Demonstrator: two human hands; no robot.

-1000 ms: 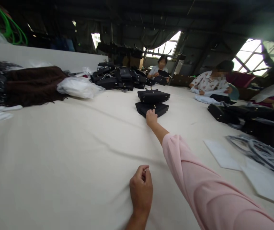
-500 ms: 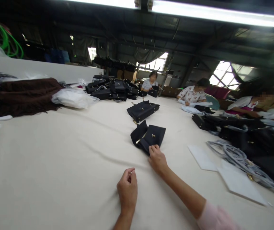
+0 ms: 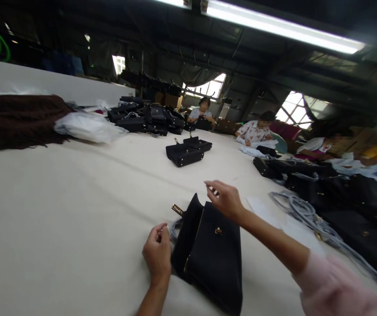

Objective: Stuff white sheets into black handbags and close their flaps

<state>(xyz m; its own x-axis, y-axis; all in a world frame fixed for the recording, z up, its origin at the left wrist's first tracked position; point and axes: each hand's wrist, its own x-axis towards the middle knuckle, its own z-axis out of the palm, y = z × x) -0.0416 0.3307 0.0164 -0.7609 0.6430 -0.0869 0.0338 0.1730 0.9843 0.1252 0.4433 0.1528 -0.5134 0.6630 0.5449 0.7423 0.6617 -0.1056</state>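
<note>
A black handbag (image 3: 216,259) with a gold clasp lies close in front of me, its flap opened to the left. Beside its left edge rests my left hand (image 3: 158,250), fingers curled with thumb and fingertips together; whatever they may pinch is too small to make out. Over the bag's upper right corner hovers my right hand (image 3: 224,197), its fingers bent but apart and nothing in them. Farther up the table (image 3: 76,210), two more black bags (image 3: 184,154) stand together.
At the left are brown cloth (image 3: 17,118) and clear plastic wrapping (image 3: 88,127). Black bags are piled (image 3: 149,116) at the back. On the right lie white sheets (image 3: 299,232), grey-wrapped straps (image 3: 302,210) and more black bags (image 3: 349,224). Several people sit along the far and right sides.
The near bag has come toward me and now lies between my hands. My right hand has let go of it. The two farther bags now stand close together; the view has shifted right.
</note>
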